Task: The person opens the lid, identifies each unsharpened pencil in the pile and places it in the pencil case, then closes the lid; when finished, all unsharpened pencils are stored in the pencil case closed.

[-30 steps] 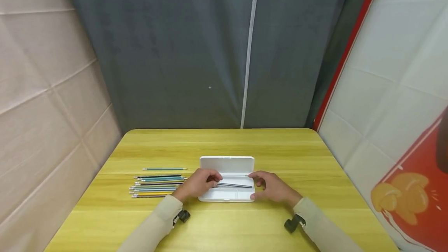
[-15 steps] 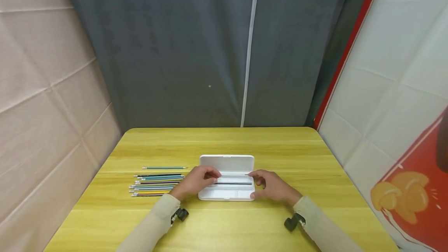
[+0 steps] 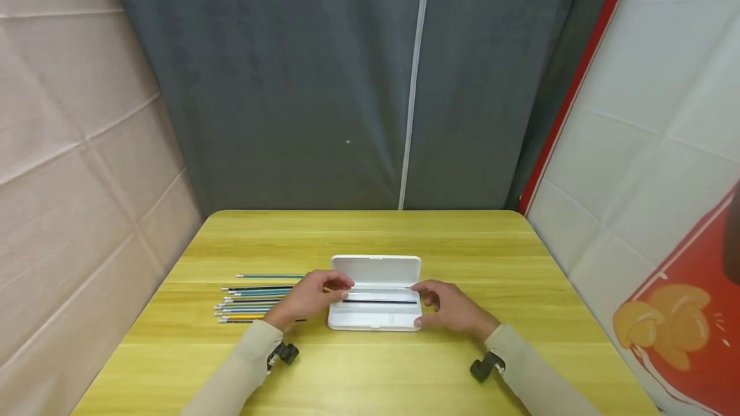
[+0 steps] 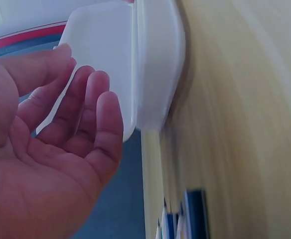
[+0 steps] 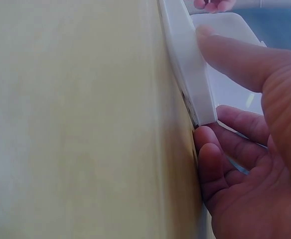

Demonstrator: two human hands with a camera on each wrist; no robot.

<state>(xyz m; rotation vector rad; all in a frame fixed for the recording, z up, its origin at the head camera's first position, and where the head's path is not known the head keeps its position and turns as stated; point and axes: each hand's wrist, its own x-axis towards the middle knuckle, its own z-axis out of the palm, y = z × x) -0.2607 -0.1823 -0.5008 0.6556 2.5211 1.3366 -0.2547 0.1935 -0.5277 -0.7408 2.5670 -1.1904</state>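
Observation:
A white pencil case (image 3: 377, 271) stands open on the table, its lid raised at the back. Along its length lies one dark pencil (image 3: 381, 302). My left hand (image 3: 312, 295) is at the case's left end; in the left wrist view its fingers (image 4: 107, 114) are loosely bent with nothing between them. My right hand (image 3: 453, 308) grips the right end of the case, thumb at the front corner and fingers near the hinge. The right wrist view shows the thumb against the case wall (image 5: 190, 64).
Several pencils (image 3: 245, 301) lie in a row left of the case, partly behind my left hand and wrist. A single green pencil (image 3: 268, 275) lies just beyond them. The wooden table (image 3: 370, 371) ends at a grey curtain (image 3: 300, 82).
The dark pencil has gone from slanted to lying straight in the case. My left hand has let go of it and drawn back left. The right hand has stayed put.

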